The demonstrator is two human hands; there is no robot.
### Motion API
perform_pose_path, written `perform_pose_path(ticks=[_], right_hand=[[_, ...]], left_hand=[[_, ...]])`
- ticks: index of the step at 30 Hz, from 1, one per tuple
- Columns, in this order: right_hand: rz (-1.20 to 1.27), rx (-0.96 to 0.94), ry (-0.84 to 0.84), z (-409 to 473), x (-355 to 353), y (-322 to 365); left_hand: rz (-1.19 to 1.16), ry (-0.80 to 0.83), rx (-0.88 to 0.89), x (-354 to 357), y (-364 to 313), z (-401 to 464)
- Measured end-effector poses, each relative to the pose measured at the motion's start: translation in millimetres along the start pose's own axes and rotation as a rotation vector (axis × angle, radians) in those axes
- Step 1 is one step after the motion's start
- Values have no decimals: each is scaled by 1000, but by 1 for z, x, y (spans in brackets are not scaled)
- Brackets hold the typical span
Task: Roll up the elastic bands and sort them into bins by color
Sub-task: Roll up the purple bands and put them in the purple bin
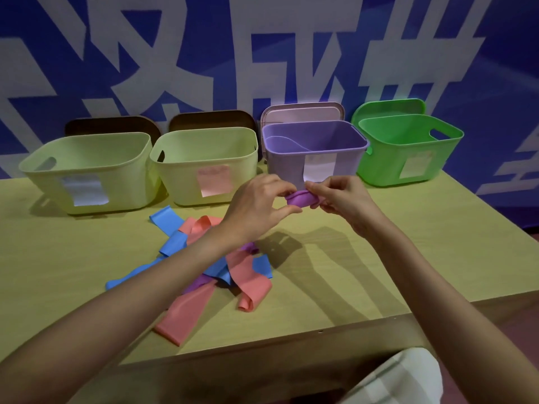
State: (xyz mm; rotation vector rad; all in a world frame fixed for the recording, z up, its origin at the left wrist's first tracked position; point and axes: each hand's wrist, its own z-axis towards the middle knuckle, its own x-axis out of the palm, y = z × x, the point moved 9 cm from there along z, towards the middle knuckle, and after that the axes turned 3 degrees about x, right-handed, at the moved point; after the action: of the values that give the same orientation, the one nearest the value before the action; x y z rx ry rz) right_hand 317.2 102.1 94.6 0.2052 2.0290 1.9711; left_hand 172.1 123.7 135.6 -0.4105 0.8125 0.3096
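At the centre of the frame both hands hold a purple band (300, 198), nearly rolled up, just in front of the purple bin (315, 151). The left hand (259, 205) pinches its left end between thumb and fingers; the right hand (339, 199) has its fingers curled round the right end. The band looks light, soft and springy, likely to unroll if let go, so pinching across the roll's ends should serve best. Loose bands (204, 263) lie heaped on the worktop (408, 243) below.
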Motion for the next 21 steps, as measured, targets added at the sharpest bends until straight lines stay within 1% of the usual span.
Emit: perform_pose_path(ticks=[3,7,10,15,18,21], right_hand=[[37,23,-38,15,-12,1],[11,22,-104,38,-26,7],[-20,-8,-103,56,-34,22],[-252,-142,-152,86,-55,53],[-307,-201,-158,104,-68,57],[-376,-295,-245,120,-87,56]], left_hand=[[-42,-22,-8,6,3,19],[-42,-49,-30,13,8,46],[-67,-60,-60,14,15,72],[-139,-41,-167,24,32,116],[-181,-15,-249,35,47,135],[-229,6,-344,48,67,150]])
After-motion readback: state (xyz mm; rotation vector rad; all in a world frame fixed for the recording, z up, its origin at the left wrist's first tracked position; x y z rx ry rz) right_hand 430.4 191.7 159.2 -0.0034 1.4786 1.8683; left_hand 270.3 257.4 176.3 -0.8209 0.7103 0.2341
